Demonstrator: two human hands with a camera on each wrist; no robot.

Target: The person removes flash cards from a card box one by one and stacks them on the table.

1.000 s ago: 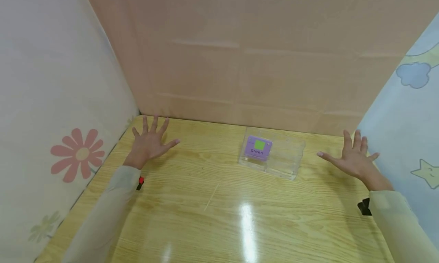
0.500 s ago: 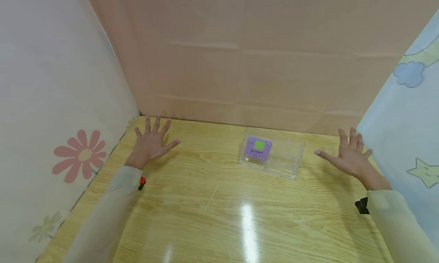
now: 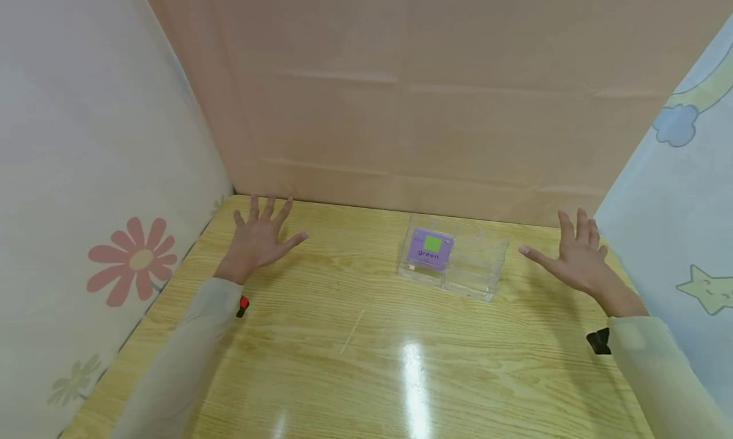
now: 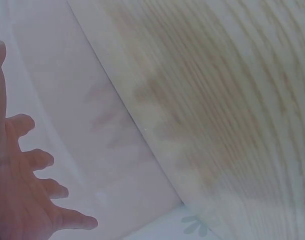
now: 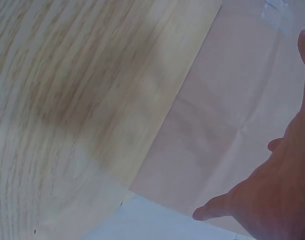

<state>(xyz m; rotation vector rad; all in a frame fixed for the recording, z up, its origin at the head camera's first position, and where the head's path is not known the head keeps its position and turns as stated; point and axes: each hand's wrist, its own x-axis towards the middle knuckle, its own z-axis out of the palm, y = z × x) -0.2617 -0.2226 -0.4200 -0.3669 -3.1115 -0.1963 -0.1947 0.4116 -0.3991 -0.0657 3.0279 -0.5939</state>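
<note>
My left hand (image 3: pixel 254 243) hovers over the far left of the table, fingers spread and holding nothing. On the far right, my right hand (image 3: pixel 583 261) is likewise raised with its fingers spread. Between them, nearer the right hand, lies a clear plastic holder (image 3: pixel 474 267) with two side-by-side sections. A purple card (image 3: pixel 429 249) with a green square and the word "green" sits in its left section; the right one shows only clear plastic. In the right wrist view, part of the holder (image 5: pixel 278 16) appears beyond the right thumb.
The wood-grain table (image 3: pixel 298 350) meets a tan sheet (image 3: pixel 343 108) along its back edge. A pale wall with a red flower (image 3: pixel 140 259) stands at the left, another with a star (image 3: pixel 710 289) at the right. Black straps show at both wrists.
Both hands have drifted slightly inward, the left toward the right and the right toward the left. The holder and card have stayed in place.
</note>
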